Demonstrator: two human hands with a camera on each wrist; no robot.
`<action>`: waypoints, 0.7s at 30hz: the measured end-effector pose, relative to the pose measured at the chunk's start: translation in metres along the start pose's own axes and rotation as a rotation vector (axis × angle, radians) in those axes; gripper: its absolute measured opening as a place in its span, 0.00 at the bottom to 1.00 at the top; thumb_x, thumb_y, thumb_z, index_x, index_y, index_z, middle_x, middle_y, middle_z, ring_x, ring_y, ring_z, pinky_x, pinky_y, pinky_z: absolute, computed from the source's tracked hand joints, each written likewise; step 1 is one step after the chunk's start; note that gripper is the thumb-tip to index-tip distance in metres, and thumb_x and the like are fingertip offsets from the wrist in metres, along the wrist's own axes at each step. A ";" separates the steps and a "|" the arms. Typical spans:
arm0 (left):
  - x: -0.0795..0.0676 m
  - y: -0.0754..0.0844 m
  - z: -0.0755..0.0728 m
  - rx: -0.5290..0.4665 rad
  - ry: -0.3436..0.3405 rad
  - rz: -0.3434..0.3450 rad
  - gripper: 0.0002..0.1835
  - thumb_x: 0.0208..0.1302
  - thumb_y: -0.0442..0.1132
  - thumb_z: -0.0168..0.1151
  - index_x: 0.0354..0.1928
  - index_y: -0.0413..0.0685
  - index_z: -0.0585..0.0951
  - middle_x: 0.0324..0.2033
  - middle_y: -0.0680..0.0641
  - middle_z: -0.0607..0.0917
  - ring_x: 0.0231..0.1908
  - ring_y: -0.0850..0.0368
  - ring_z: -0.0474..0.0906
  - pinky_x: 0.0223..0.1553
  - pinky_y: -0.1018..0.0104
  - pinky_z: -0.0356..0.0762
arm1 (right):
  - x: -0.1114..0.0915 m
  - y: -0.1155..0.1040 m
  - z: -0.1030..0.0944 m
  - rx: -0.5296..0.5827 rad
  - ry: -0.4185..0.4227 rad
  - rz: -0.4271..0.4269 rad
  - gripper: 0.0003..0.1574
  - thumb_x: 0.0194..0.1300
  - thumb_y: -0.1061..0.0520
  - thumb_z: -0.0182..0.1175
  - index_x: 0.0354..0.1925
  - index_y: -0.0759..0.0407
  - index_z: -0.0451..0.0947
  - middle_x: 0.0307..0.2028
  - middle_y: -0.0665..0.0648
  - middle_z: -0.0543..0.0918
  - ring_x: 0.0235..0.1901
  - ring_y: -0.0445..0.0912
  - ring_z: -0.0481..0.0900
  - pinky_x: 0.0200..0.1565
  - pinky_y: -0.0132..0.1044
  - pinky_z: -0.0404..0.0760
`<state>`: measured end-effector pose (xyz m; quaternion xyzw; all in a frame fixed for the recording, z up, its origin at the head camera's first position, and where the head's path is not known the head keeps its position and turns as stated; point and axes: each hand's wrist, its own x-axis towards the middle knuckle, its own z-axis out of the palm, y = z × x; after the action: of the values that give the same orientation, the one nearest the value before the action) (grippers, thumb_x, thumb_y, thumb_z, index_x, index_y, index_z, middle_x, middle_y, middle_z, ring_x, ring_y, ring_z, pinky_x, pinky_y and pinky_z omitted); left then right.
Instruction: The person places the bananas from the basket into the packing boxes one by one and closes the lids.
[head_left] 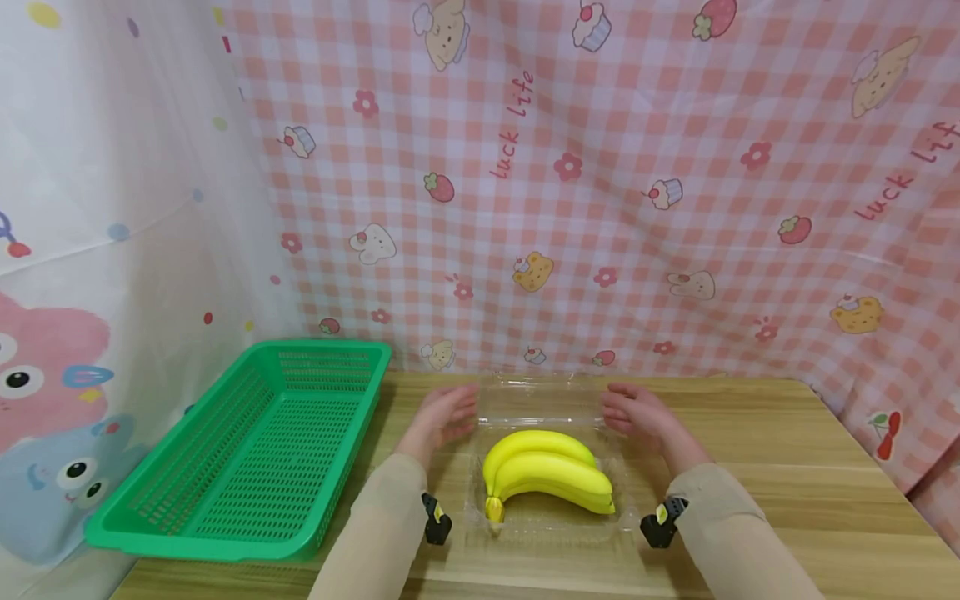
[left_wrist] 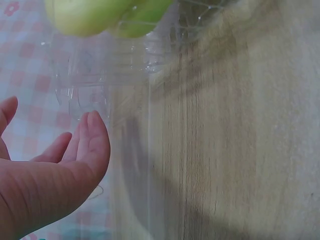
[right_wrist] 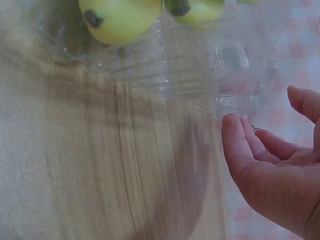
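Note:
A bunch of yellow bananas lies in a clear plastic clamshell box on the wooden table. The box's see-through lid is raised at the back. My left hand is at the lid's left side, its fingers extended toward the edge; in the left wrist view the fingertips are close to the plastic. On the opposite side my right hand mirrors it, fingertips by the lid's right edge. Whether either hand touches the plastic I cannot tell. Neither hand holds anything.
A green perforated plastic basket stands on the left of the table. Behind the table hangs a pink checked cloth, and a white patterned cloth hangs along the left side.

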<state>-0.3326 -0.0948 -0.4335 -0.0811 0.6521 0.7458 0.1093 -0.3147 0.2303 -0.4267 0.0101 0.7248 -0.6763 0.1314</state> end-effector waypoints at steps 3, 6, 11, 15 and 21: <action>-0.001 0.002 0.001 -0.019 -0.002 0.001 0.35 0.66 0.42 0.65 0.67 0.32 0.64 0.62 0.32 0.74 0.62 0.38 0.71 0.54 0.52 0.78 | 0.000 -0.001 -0.001 0.048 -0.005 -0.018 0.41 0.77 0.58 0.49 0.73 0.78 0.41 0.62 0.73 0.69 0.41 0.39 0.80 0.54 0.39 0.80; -0.003 0.004 0.002 -0.040 0.000 0.009 0.31 0.67 0.41 0.64 0.66 0.33 0.66 0.63 0.32 0.73 0.62 0.38 0.71 0.56 0.52 0.77 | -0.001 -0.002 -0.002 0.053 -0.015 -0.055 0.41 0.77 0.59 0.48 0.73 0.79 0.41 0.61 0.72 0.70 0.39 0.37 0.81 0.53 0.38 0.80; -0.004 0.008 0.004 -0.057 0.007 0.046 0.27 0.68 0.39 0.62 0.64 0.33 0.69 0.61 0.32 0.74 0.61 0.38 0.71 0.57 0.51 0.76 | -0.003 -0.006 -0.002 0.027 -0.003 -0.116 0.39 0.76 0.61 0.48 0.72 0.80 0.43 0.61 0.76 0.67 0.42 0.39 0.80 0.52 0.36 0.81; -0.002 0.011 0.006 -0.043 0.009 0.088 0.26 0.68 0.38 0.63 0.64 0.35 0.71 0.57 0.36 0.77 0.55 0.43 0.75 0.53 0.53 0.79 | -0.004 -0.010 -0.001 0.065 0.013 -0.154 0.38 0.76 0.63 0.49 0.72 0.80 0.45 0.53 0.67 0.73 0.41 0.39 0.80 0.50 0.34 0.81; -0.004 0.016 0.007 -0.030 0.014 0.140 0.22 0.69 0.36 0.61 0.63 0.38 0.74 0.53 0.41 0.79 0.50 0.47 0.77 0.47 0.56 0.81 | -0.004 -0.014 -0.001 0.074 0.039 -0.196 0.36 0.75 0.63 0.50 0.72 0.77 0.49 0.47 0.57 0.72 0.41 0.39 0.78 0.48 0.34 0.81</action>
<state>-0.3330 -0.0905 -0.4166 -0.0419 0.6455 0.7609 0.0511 -0.3141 0.2311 -0.4122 -0.0429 0.6991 -0.7120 0.0501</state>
